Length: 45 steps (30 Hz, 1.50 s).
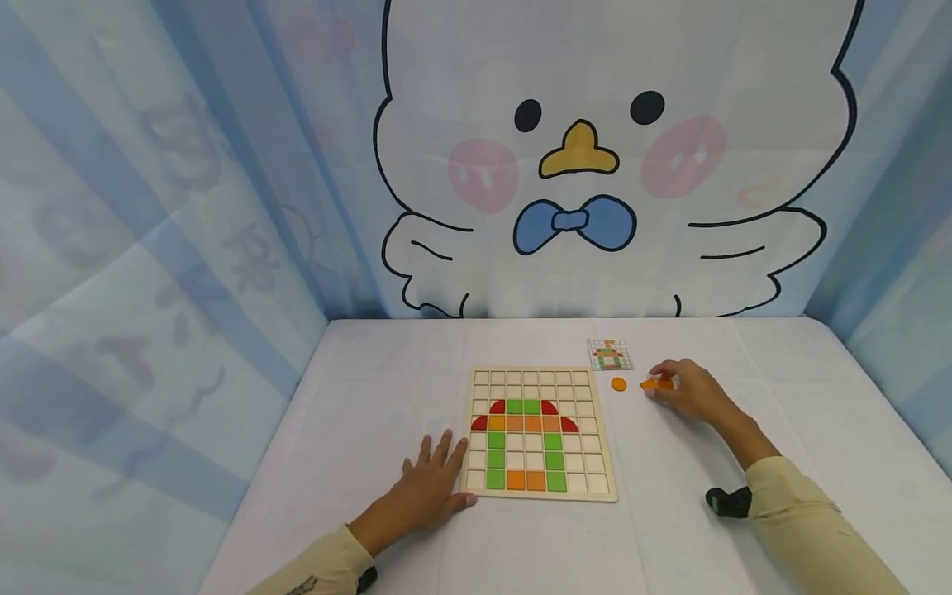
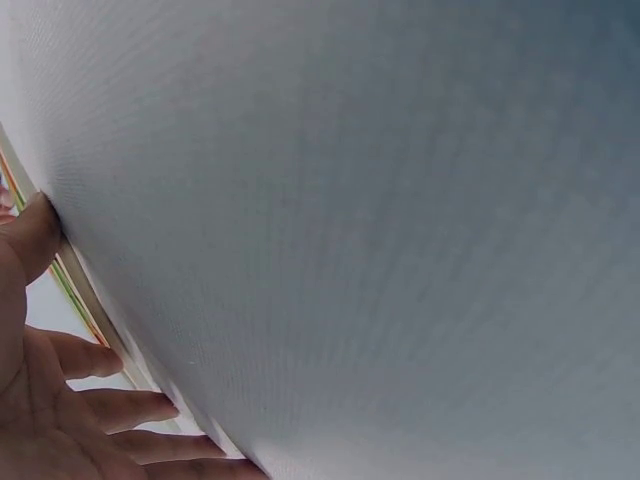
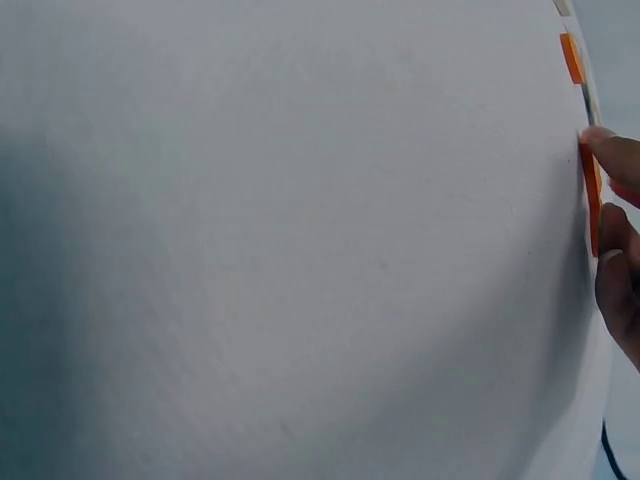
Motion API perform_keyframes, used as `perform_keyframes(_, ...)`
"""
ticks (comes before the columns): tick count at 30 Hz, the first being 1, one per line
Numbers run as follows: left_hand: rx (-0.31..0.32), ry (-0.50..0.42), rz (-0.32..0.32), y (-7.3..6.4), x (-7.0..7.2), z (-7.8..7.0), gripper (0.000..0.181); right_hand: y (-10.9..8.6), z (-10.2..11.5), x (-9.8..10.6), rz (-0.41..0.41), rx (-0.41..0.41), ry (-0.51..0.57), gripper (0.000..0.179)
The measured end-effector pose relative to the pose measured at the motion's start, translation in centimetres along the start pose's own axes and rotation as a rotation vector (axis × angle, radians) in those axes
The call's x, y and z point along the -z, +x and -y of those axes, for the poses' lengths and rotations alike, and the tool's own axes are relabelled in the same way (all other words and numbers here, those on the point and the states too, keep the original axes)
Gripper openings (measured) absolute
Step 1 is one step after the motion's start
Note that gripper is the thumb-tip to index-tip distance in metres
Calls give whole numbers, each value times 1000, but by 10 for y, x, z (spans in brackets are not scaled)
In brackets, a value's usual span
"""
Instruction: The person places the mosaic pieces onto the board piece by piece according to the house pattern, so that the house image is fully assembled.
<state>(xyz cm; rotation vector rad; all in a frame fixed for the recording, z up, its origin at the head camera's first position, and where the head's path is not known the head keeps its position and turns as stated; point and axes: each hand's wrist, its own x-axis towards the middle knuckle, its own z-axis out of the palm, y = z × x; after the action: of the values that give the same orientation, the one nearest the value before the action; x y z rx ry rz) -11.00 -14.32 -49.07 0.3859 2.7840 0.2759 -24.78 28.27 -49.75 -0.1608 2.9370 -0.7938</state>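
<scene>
My left hand (image 1: 422, 494) lies on the table with fingers spread, its thumb and fingertips at the lower left corner and edge of a wooden grid board (image 1: 541, 497). The board holds green, orange and yellow square tiles and red quarter-round tiles. In the left wrist view, the hand's thumb and fingers reach along the board's side. My right hand (image 1: 692, 390), right of the board, pinches an orange tile (image 1: 649, 384) low over the table, with orange also showing under the fingers. Fingers partly hide its shape. The right wrist view shows the orange tile (image 3: 590, 190) edge-on between thumb and fingers.
A round orange tile (image 1: 619, 384) lies between the board and my right hand. Behind it is a small pattern card (image 1: 610, 354) with a printed grid. A white cloth covers the table, and a curtain with a cartoon bird (image 1: 580, 157) hangs at the back.
</scene>
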Motion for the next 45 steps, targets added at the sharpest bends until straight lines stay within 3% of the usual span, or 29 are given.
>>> perform_keyframes(16, -10, 0, -4, 0, -2, 1, 87, 5, 0, 0, 63, -58, -40, 46)
perform_keyframes(28, -4, 8, -1, -1, 1, -1, 87, -2, 6, 2, 94, 19, 7, 28)
perform_keyframes(40, -2, 3, -3, -2, 1, -1, 87, -3, 18, -1, 137, 102, 47, 26)
perform_keyframes(45, 9, 6, 2, -2, 1, -2, 87, -5, 23, -1, 171, 92, 81, 27)
